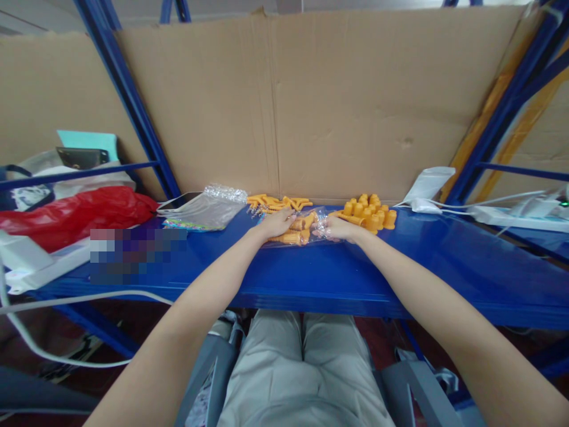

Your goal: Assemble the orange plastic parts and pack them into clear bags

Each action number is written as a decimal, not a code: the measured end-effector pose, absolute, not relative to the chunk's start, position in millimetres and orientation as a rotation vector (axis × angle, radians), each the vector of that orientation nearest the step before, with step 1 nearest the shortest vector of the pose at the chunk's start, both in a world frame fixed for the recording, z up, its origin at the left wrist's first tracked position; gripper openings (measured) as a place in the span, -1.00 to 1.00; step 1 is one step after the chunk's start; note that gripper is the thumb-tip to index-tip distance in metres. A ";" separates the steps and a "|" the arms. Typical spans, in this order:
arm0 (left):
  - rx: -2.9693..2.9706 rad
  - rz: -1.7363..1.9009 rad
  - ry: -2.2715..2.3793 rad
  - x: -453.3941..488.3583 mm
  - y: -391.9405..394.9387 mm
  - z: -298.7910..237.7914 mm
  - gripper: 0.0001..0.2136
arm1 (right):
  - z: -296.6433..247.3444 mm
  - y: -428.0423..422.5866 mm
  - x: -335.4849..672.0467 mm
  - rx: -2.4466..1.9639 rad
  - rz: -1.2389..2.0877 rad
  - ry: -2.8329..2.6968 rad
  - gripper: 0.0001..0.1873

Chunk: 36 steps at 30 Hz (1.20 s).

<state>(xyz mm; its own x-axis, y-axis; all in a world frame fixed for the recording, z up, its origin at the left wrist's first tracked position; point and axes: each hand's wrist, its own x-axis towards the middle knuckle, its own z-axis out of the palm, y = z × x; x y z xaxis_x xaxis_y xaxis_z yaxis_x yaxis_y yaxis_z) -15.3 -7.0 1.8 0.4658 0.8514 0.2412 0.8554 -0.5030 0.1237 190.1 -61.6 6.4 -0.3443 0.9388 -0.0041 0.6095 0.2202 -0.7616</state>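
Note:
Both my hands rest on a blue metal shelf [338, 279] in front of me. My left hand [278, 224] lies on a clear plastic bag [299, 230] that holds several orange plastic pieces, its fingers curled onto the bag. My right hand [338, 228] grips the bag's right end, fingers closed on the plastic. Behind the left hand lies a loose heap of orange Y-shaped pieces [278, 204]. Just right of my right hand stands a cluster of orange cup-shaped pieces [371, 212].
A stack of clear bags [211, 207] and a phone [178, 200] lie left of the parts. A red bag [75, 216] and white boxes sit far left. White chargers and cables [429, 196] lie right. Cardboard [311, 101] backs the shelf.

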 end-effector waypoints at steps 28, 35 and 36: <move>-2.632 -0.327 -1.550 -16.0 -10.7 2.1 -0.56 | -11.2 -36.6 186.3 -1.171 0.740 -2.047 -0.53; -2.652 -0.383 -1.515 -15.1 -12.4 4.6 -0.60 | -8.1 -40.9 181.5 -1.229 0.635 -2.030 -0.46; -2.658 -0.391 -1.503 -14.7 -13.1 5.3 -0.60 | -7.7 -41.0 180.3 -1.278 0.606 -2.012 -0.47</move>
